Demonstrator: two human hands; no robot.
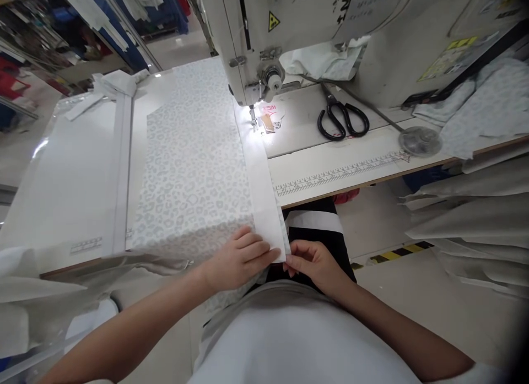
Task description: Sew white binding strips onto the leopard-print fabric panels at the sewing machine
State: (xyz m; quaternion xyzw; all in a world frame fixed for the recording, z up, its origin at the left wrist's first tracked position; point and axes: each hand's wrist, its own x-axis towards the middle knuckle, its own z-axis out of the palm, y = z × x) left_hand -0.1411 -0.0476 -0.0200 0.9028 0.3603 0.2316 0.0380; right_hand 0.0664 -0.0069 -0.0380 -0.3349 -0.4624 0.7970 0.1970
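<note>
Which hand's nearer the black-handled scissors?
Right. The right hand pinches the end of the white fabric strip, below the black-handled scissors. The left hand is farther off, on the leopard-print fabric.

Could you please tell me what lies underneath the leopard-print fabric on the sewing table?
The leopard-print fabric lies on the white table surface, its near end draping past the edge under the left hand. The surface directly beneath is covered and cannot be seen.
</note>
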